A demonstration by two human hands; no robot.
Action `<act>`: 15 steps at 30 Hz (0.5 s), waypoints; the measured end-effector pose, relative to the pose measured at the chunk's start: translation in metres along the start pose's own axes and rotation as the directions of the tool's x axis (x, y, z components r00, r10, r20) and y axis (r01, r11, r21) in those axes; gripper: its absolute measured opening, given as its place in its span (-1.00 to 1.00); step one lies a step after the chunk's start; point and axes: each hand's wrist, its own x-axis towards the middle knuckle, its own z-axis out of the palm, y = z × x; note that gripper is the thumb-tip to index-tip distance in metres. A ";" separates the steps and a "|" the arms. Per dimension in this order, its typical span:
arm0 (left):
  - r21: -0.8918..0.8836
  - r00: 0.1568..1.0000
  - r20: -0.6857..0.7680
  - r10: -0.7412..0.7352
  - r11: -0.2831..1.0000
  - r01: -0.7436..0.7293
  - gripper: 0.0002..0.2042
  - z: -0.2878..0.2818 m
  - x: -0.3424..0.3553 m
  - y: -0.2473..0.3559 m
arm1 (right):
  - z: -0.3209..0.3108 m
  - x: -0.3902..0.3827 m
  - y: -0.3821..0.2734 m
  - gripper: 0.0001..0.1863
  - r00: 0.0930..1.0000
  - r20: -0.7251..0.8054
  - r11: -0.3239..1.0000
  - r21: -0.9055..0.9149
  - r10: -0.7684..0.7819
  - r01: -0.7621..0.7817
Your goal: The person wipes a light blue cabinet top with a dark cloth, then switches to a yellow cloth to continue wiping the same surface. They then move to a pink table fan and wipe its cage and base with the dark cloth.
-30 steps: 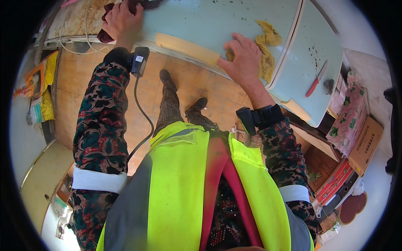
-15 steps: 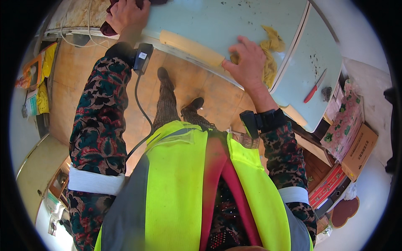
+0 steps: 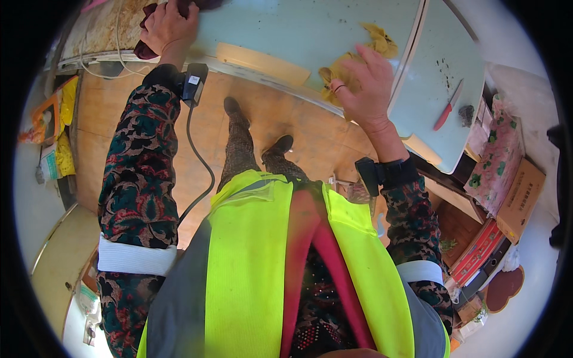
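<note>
At the upper left, my left hand (image 3: 169, 30) is closed over a dark maroon cloth (image 3: 146, 49) by the table's far left part; its fingertips reach the picture's rim. My right hand (image 3: 369, 86) rests over a crumpled yellow cloth (image 3: 381, 40) on the pale blue tabletop (image 3: 286, 30). Its fingers are apart, with the thumb out to the left, and the cloth shows on both sides of them. Whether the fingertips press on it I cannot tell.
A red-handled knife (image 3: 449, 106) lies on the right section, beside a dark scrubber-like lump (image 3: 466, 115) and dark crumbs. White cords (image 3: 118, 45) hang over the left edge. A cardboard box (image 3: 520, 200) stands at the right. Below is a tan tiled floor (image 3: 200, 125).
My right hand has moved right, over the yellow cloth, which now spreads further left beneath it. My left hand stays on the maroon cloth. The whole view has shifted slightly.
</note>
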 end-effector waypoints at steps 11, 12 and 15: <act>0.039 1.000 0.030 0.000 0.999 -0.001 -0.45 0.023 -0.001 -0.019 | 0.027 -0.007 -0.028 -0.76 0.997 0.036 0.997 0.015 -0.070 0.069; 0.029 1.000 0.022 -0.007 1.000 0.006 -0.45 0.020 0.000 -0.017 | 0.030 -0.007 -0.031 -0.75 0.997 0.062 0.999 -0.026 -0.038 0.039; 0.036 1.000 -0.005 -0.011 0.999 0.011 -0.50 0.006 0.001 -0.007 | 0.039 -0.005 -0.034 -0.70 0.999 0.023 0.996 -0.079 0.043 -0.041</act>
